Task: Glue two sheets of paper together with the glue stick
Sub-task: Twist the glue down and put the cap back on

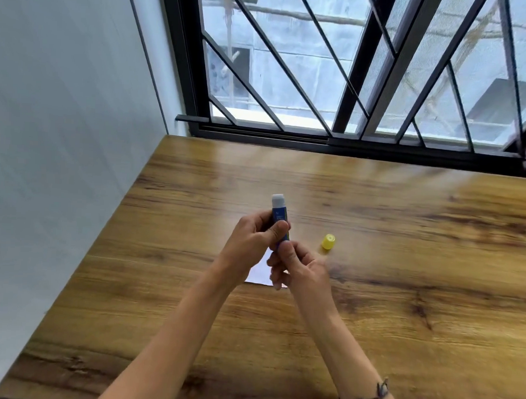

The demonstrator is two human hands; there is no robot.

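A blue glue stick (279, 216) stands nearly upright above the table, its white glue tip exposed at the top. My left hand (253, 244) grips its barrel from the left. My right hand (298, 267) holds its bottom end from below with thumb and fingers. The yellow cap (328, 242) lies on its side on the wooden table (403, 265), just right of my hands. White paper (263, 270) lies flat under my hands and is mostly hidden by them; I cannot tell how many sheets there are.
A white wall (61, 160) runs along the table's left edge. A window with black diagonal bars (336, 82) stands behind the far edge. My right wrist wears a dark string bracelet (367, 398).
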